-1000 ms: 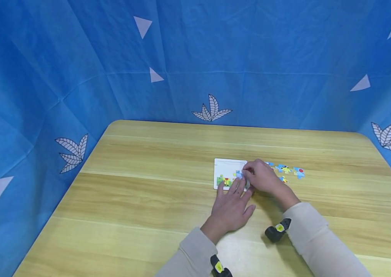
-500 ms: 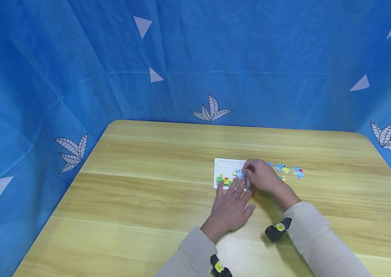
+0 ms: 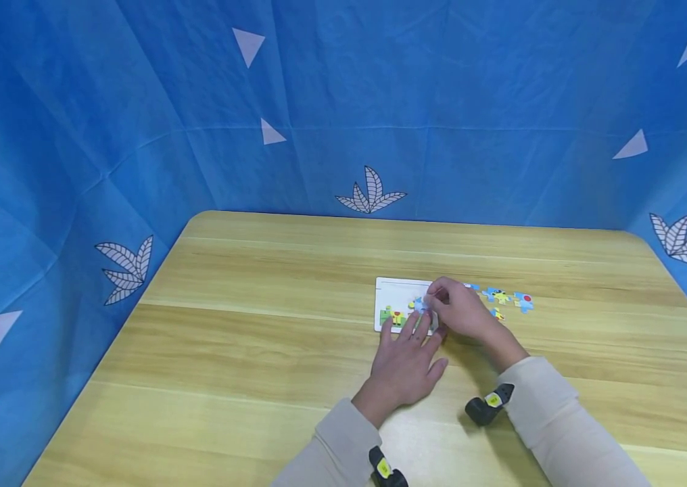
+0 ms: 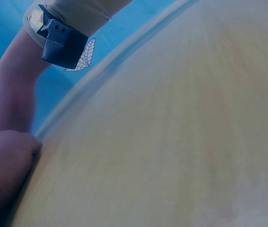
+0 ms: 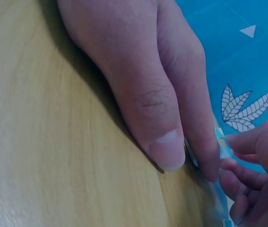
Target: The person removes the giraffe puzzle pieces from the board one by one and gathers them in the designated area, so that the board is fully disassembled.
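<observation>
A white puzzle board [image 3: 391,292] lies on the table, with a green and yellow puzzle strip [image 3: 393,316] along its near edge. My left hand [image 3: 403,370] is spread flat, its fingers straight and resting over that near edge. At the board's right side, my right hand [image 3: 464,311] pinches a light blue puzzle piece [image 3: 418,304] between thumb and forefinger, low over the board. In the right wrist view the left thumb [image 5: 167,149] fills the middle, while the right hand [image 5: 261,170] pinches at the board's edge. The left wrist view catches part of the left hand [image 4: 6,165].
To the right of the board lie several loose puzzle pieces, among them a blue one with a red dot [image 3: 525,302] and a yellow one [image 3: 498,314]. They rest on a wooden table [image 3: 228,352]. Behind stands a blue patterned curtain [image 3: 343,88].
Both hands keep almost the same places. The right fingertips and the light blue piece have shifted very slightly on the board.
</observation>
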The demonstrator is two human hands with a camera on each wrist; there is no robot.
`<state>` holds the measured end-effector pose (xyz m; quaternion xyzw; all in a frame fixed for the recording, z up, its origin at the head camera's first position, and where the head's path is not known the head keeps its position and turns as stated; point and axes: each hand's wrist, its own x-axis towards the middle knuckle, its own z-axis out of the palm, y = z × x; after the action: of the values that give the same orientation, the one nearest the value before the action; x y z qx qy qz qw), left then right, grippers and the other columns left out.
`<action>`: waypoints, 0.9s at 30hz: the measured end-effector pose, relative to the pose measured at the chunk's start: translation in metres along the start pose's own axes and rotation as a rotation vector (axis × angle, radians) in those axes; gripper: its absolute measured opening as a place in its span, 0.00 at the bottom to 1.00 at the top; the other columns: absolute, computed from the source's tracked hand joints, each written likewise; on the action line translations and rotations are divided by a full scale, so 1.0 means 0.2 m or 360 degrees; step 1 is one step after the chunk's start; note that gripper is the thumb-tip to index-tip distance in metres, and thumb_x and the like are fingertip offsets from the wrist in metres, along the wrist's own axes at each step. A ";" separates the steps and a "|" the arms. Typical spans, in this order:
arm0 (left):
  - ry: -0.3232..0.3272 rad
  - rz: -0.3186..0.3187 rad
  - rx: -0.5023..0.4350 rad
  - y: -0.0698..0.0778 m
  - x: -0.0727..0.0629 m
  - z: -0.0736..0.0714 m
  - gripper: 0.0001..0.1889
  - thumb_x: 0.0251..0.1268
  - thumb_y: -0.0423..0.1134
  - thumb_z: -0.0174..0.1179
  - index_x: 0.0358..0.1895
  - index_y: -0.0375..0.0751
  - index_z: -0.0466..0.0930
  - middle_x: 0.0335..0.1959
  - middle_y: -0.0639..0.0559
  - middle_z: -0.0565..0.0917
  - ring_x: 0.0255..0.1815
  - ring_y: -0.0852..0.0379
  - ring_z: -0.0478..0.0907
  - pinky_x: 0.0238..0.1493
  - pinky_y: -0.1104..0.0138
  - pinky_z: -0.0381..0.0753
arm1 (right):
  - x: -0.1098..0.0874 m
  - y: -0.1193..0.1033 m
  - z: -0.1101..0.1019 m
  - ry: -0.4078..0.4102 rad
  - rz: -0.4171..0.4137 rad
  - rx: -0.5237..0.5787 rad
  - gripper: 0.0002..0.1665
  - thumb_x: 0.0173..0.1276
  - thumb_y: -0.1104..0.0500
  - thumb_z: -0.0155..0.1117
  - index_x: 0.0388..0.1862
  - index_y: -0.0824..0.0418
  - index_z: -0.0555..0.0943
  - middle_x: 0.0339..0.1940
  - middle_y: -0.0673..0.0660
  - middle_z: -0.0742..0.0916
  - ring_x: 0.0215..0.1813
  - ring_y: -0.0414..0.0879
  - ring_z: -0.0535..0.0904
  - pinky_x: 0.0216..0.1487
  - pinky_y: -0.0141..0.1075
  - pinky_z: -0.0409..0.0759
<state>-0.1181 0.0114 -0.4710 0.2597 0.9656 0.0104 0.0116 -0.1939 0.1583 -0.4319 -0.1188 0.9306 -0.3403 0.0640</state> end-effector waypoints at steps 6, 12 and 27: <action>0.0003 -0.0001 0.0007 0.00 0.00 0.00 0.29 0.73 0.61 0.26 0.75 0.65 0.46 0.77 0.58 0.45 0.77 0.55 0.40 0.70 0.43 0.44 | 0.00 -0.01 0.01 -0.0007 0.0040 0.0013 0.10 0.68 0.58 0.57 0.44 0.63 0.77 0.34 0.57 0.84 0.38 0.50 0.79 0.43 0.45 0.75; -0.0005 -0.0001 0.0003 0.00 0.00 0.00 0.29 0.72 0.62 0.26 0.75 0.65 0.45 0.77 0.58 0.45 0.77 0.55 0.39 0.70 0.43 0.43 | 0.00 -0.01 0.01 0.0000 0.0046 0.0009 0.10 0.67 0.59 0.58 0.43 0.63 0.78 0.34 0.56 0.84 0.38 0.49 0.79 0.42 0.45 0.74; 0.0021 -0.0002 0.0015 0.00 0.00 -0.01 0.29 0.73 0.61 0.27 0.74 0.65 0.48 0.77 0.57 0.47 0.77 0.55 0.41 0.70 0.44 0.46 | 0.02 0.01 0.03 -0.0006 0.0089 0.0095 0.08 0.67 0.60 0.59 0.42 0.64 0.78 0.32 0.56 0.82 0.33 0.46 0.75 0.36 0.37 0.72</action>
<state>-0.1172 0.0114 -0.4692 0.2592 0.9658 0.0074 0.0039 -0.1974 0.1561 -0.4378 -0.0915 0.9229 -0.3656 0.0788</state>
